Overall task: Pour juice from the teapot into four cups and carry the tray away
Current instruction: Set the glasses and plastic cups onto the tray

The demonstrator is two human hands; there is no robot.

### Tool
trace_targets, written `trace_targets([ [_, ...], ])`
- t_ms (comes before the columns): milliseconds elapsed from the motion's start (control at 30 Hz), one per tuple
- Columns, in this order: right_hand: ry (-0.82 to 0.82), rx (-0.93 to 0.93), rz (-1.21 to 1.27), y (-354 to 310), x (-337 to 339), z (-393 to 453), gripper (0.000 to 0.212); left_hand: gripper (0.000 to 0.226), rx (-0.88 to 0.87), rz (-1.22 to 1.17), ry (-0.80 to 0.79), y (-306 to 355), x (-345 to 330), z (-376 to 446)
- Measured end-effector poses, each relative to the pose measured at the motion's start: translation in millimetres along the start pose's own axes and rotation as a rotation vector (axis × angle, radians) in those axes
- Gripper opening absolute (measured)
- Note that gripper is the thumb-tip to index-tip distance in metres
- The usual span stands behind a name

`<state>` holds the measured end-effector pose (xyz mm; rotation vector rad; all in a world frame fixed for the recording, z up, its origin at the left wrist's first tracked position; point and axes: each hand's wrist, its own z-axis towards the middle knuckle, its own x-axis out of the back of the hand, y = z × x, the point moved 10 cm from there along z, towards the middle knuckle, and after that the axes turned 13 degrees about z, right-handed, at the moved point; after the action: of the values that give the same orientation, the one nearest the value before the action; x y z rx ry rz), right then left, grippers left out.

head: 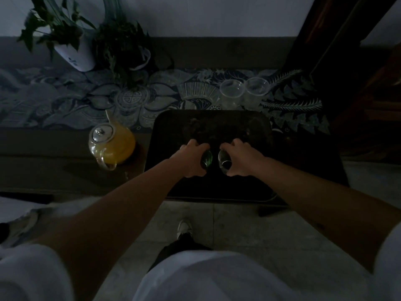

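I see left hand [192, 159] fingers wrapped on green cup [207, 159], right hand [239, 158] on clear cup [224, 161], both over tray [303, 170] middle. Two more cups [244, 93] wait off tray, bench far edge. Teapot [112, 144] full, near tray's left edge; no pouring done, I judge.

I see a glass teapot [111, 144] of orange juice left of the dark tray [282, 170]; two clear cups [244, 94] behind it.

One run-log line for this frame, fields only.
left hand: holds greenish cup | right hand: holds clear cup | over dark tray | two cups off tray | teapot untouched
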<state>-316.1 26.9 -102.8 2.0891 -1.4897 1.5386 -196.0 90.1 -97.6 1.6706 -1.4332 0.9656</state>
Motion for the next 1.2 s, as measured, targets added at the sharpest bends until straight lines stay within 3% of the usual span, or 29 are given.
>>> trace_targets([
  [500,-0.006,-0.069,0.031,2,-8,-14,0.109,0.102,0.029,-0.044,-0.033,8,-5,-4],
  [967,-0.046,-0.121,0.132,8,-9,-10,0.110,0.117,0.021,0.047,-0.048,0,-11,5],
  [1200,-0.040,-0.173,0.141,13,-12,-4,0.106,0.114,-0.015,0.026,-0.045,-3,-21,12],
])
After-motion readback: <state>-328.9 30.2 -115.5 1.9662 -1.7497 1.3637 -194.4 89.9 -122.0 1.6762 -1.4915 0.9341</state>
